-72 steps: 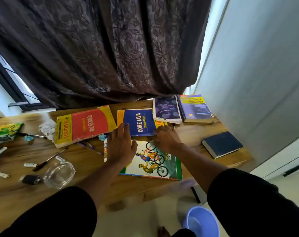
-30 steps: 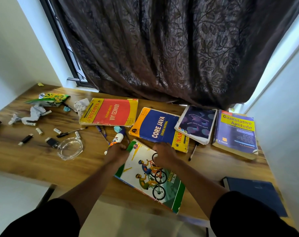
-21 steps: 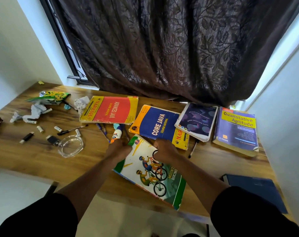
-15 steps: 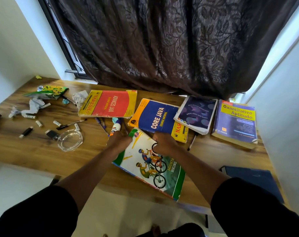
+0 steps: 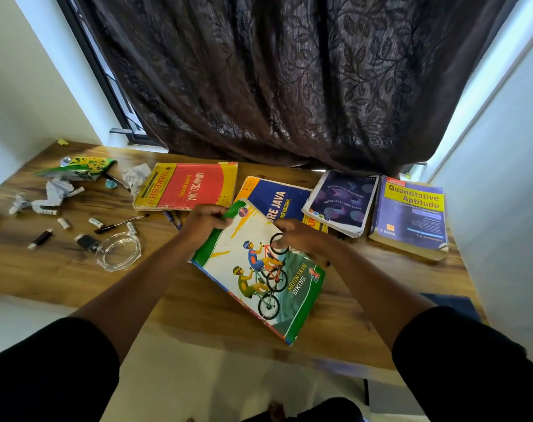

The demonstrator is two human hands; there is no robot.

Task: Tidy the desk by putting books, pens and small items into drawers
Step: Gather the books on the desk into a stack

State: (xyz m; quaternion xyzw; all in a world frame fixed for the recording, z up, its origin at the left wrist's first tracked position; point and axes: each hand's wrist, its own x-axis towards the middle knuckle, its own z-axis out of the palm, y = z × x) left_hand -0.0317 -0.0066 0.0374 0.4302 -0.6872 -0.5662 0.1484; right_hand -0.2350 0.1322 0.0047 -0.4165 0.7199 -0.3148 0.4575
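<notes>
Both hands clasp the far end of the Mountain Biking book (image 5: 259,269), left hand (image 5: 205,222) pinching its far-left corner, right hand (image 5: 298,236) curled over its top edge, long axis slanting back toward the person's right across the surface (image 5: 61,269)

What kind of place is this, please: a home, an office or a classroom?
Probably a study corner in a home: a wooden desk below a window with a dark curtain, strewn with textbooks such as the Quantitative Aptitude book, pens and crumpled paper.
</notes>
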